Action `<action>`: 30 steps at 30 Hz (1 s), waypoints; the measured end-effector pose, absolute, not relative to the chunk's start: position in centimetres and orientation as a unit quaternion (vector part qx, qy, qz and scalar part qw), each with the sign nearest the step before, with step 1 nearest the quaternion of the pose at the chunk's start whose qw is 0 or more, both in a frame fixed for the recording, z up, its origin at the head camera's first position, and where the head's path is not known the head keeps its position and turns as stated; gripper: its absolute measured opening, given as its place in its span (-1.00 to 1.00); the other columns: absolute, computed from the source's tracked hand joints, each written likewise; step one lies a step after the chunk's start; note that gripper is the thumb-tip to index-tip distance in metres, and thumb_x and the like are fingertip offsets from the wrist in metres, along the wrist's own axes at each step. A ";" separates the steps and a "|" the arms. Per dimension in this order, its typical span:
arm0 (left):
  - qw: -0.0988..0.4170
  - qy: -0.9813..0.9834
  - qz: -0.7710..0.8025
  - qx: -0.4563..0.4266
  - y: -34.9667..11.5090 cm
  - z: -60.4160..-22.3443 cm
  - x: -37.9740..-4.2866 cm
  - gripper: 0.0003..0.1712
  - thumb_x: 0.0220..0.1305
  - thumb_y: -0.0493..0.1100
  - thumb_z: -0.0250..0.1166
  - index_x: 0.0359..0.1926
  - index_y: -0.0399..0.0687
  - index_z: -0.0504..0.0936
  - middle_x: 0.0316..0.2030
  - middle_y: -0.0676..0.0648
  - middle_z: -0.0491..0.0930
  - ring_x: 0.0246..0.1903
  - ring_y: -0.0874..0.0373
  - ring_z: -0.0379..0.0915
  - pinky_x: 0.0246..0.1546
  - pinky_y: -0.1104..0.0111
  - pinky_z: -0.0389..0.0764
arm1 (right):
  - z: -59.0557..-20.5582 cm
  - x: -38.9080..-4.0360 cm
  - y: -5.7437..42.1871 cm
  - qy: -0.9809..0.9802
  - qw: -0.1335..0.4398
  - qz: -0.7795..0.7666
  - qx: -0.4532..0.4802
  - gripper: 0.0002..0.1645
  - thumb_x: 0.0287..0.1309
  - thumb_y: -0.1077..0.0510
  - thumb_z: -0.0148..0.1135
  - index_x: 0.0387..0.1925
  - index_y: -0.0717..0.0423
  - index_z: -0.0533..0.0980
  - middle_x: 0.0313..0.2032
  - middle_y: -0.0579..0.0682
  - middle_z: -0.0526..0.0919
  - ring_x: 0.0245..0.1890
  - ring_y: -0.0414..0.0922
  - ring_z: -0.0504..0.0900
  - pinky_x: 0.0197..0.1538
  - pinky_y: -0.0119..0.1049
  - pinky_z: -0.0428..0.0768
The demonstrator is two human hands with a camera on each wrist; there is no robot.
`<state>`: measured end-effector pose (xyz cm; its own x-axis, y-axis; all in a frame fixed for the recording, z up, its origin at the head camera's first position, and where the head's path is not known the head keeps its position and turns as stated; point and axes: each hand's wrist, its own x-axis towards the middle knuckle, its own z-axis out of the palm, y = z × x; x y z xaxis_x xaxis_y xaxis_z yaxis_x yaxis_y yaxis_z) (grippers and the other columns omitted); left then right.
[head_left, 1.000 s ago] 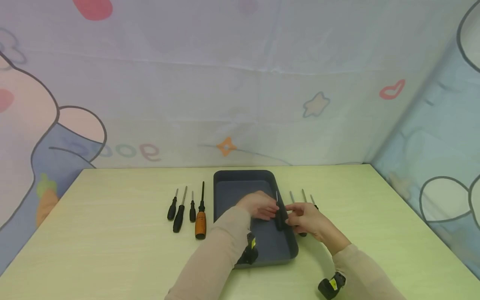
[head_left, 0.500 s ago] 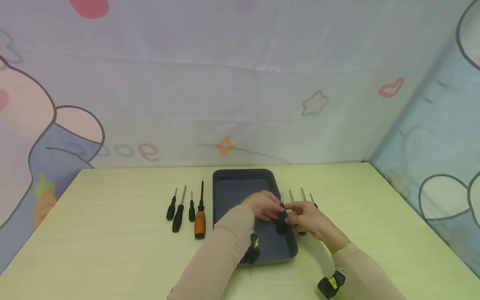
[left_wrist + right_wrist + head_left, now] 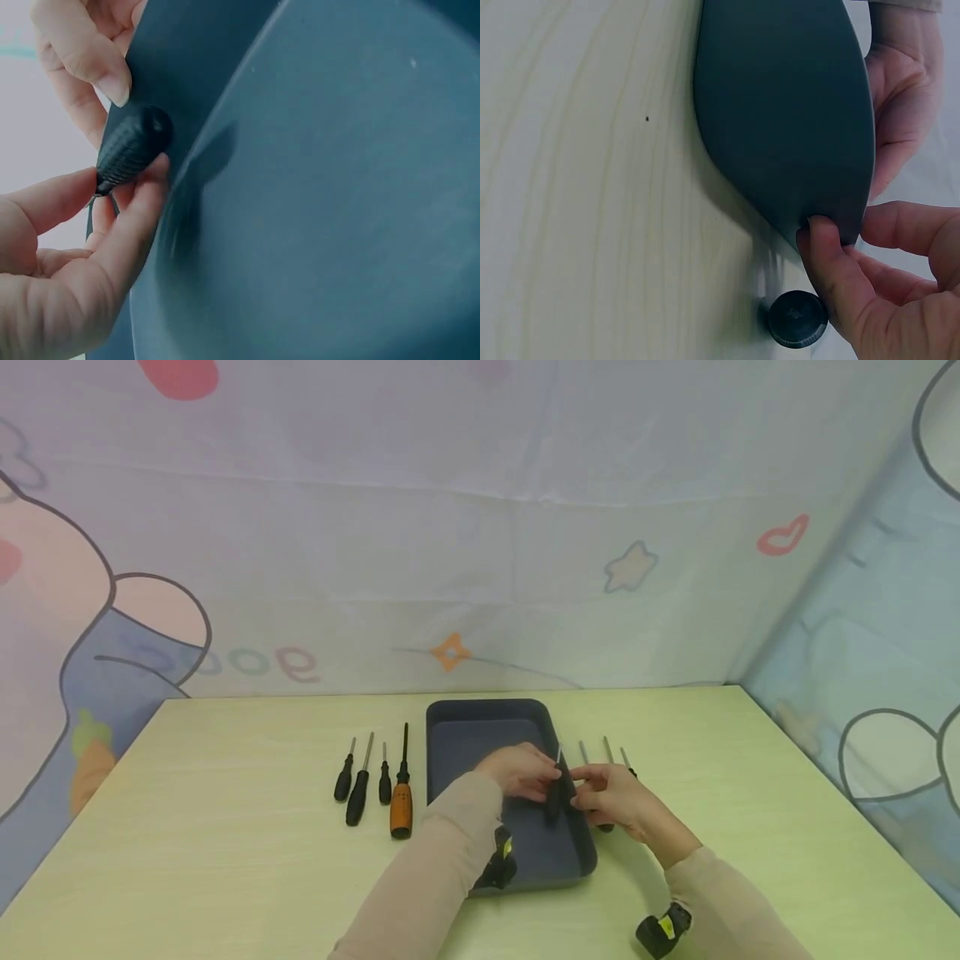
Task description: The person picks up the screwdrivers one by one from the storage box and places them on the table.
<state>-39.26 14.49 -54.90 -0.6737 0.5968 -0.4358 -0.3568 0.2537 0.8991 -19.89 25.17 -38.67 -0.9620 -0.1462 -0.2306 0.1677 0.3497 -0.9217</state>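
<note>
A dark grey tray (image 3: 536, 856) sits on the table under both hands. My left hand (image 3: 519, 773) reaches over it and pinches a black-handled screwdriver (image 3: 553, 800) near the neck, between thumb and fingers. The shaft points away, and the ribbed handle hangs close to the tray's right wall in the left wrist view. My right hand (image 3: 615, 797) grips that right wall, thumb outside and fingers over the rim, as the right wrist view shows. Just below the right thumb is the round handle end of another screwdriver (image 3: 797, 319), partly hidden by the hand in the head view.
Left of the tray lie several screwdrivers in a row, among them one with an orange handle (image 3: 401, 810) and a black-handled one (image 3: 357, 799). Several shafts, including a screwdriver shaft (image 3: 608, 750), show beyond the right hand. A patterned cloth (image 3: 517, 568) hangs behind the table.
My left hand and the screwdriver shifted slightly right toward the tray's right wall, then back left, and the shaft now leans a little. The right hand stays in place.
</note>
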 end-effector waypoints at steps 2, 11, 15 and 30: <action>0.406 0.668 0.619 0.074 15.1 -57.7 -41.6 -0.67 0.03 -0.25 0.40 -0.14 -0.16 0.58 -0.31 -0.20 0.64 -0.33 -0.05 0.61 -0.37 0.14 0.61 | -38.6 -19.9 25.2 0.809 0.138 -0.572 0.004 -0.39 0.11 0.40 0.12 0.19 0.52 0.21 -0.22 0.21 0.56 -0.31 -0.09 0.58 -0.28 -0.21 0.59; 0.341 0.698 0.628 0.054 11.1 -45.5 -33.1 -0.63 0.21 -0.33 0.21 0.05 -0.30 0.46 -0.20 -0.27 0.60 -0.23 -0.11 0.58 -0.25 0.13 0.60 | -38.8 -20.2 25.3 0.805 0.139 -0.576 0.002 -0.39 0.10 0.42 0.12 0.19 0.54 0.21 -0.23 0.22 0.57 -0.32 -0.11 0.59 -0.30 -0.21 0.60; 0.326 0.690 0.645 0.045 10.8 -46.8 -35.0 -0.73 0.17 -0.32 0.24 -0.08 -0.27 0.52 -0.32 -0.22 0.61 -0.34 -0.03 0.59 -0.39 0.19 0.61 | -38.8 -20.2 25.3 0.808 0.138 -0.573 -0.001 -0.38 0.11 0.41 0.12 0.20 0.54 0.19 -0.23 0.22 0.56 -0.34 -0.13 0.57 -0.30 -0.22 0.59; 0.302 0.715 0.629 0.056 4.7 -33.7 -27.0 -0.57 0.32 -0.34 0.08 0.17 -0.47 0.36 0.09 -0.38 0.41 0.03 -0.12 0.44 -0.01 0.22 0.50 | -38.9 -20.5 25.6 0.813 0.139 -0.565 0.003 -0.38 0.13 0.41 0.10 0.22 0.51 0.19 -0.18 0.22 0.51 -0.34 -0.13 0.54 -0.33 -0.26 0.54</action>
